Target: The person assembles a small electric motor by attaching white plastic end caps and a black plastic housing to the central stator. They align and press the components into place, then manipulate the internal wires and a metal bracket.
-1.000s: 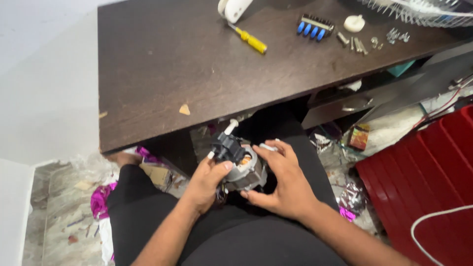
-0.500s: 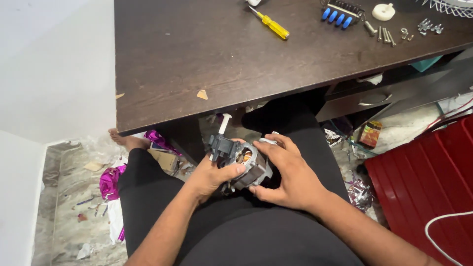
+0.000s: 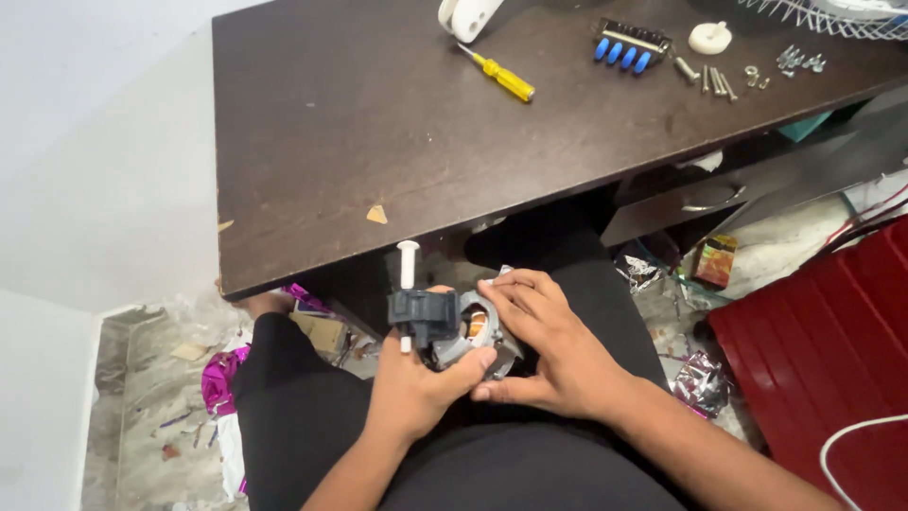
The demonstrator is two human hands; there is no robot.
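Two hands meet over my lap, both on a small electric motor with a grey metal housing and copper windings showing inside. My left hand cups it from below, its grip closed around the housing, thumb across the front. My right hand has its grip closed on the motor's far side, fingers curled over the top. A black plastic block with a white pin stands just left of the grips. Beyond them, on the dark worktop, lie a yellow screwdriver and loose screws.
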